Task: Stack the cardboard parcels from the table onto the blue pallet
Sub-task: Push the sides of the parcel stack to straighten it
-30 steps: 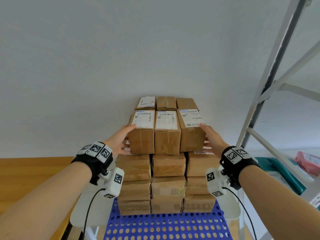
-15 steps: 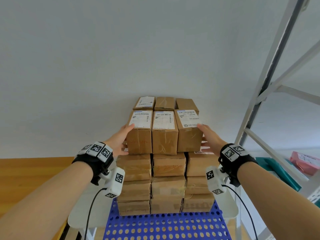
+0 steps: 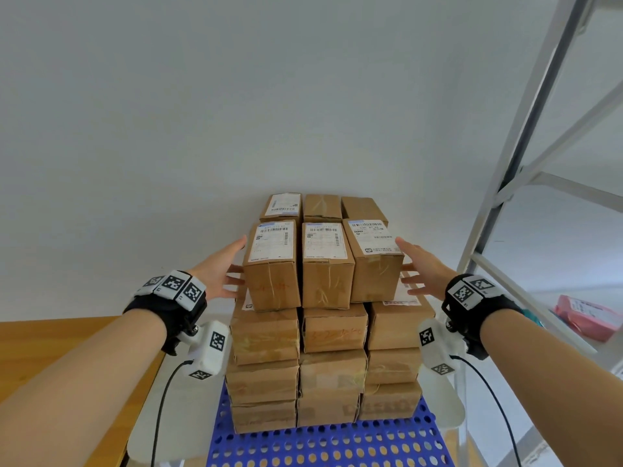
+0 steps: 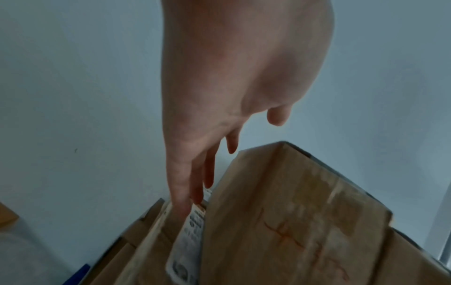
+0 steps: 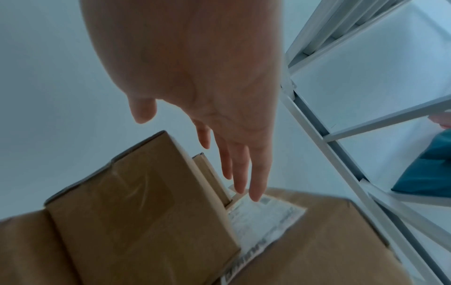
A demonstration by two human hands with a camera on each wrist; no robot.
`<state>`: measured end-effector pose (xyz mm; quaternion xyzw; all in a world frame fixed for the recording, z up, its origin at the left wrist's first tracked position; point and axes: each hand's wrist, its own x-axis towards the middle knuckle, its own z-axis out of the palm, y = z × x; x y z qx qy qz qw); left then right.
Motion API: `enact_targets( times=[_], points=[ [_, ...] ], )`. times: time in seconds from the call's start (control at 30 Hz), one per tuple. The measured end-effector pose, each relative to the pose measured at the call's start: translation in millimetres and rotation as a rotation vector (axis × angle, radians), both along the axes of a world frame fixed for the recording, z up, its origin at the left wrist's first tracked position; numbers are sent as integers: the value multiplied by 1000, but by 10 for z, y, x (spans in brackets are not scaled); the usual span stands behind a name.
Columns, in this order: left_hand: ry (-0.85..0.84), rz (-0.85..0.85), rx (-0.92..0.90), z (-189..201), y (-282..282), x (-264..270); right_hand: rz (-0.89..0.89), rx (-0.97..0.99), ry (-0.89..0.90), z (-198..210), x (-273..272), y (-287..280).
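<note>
on the blue pallet (image 3: 323,446), top parcels (image 3: 325,264) lie lengthwise toward the wall.

A storeroom — stacked parcels (image 3: 323,298), blue pallet (image 3: 323,443), metal shelving (image 3: 526,163).

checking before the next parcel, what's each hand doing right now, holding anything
Left hand: open, fingers straight, beside the top row of parcels, holding nothing.
Right hand: open, fingers straight, beside the same row, holding nothing.
</note>
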<state>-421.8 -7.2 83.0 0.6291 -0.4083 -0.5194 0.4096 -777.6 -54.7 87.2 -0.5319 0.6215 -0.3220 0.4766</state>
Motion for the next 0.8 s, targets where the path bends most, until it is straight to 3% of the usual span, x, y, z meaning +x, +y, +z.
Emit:
enact_targets(
  times=[0.33,0.57,0.8],
  points=[
    [-168,-34,40,217,-594,412,6,62,135,284,-385,-511],
    [-242,-54,67,345,-1084,551,102,125,198,491,-345,-1102],
    [-196,-95,142,713,-1625,558,213,213,235,654,-197,-1687]
  ],
)
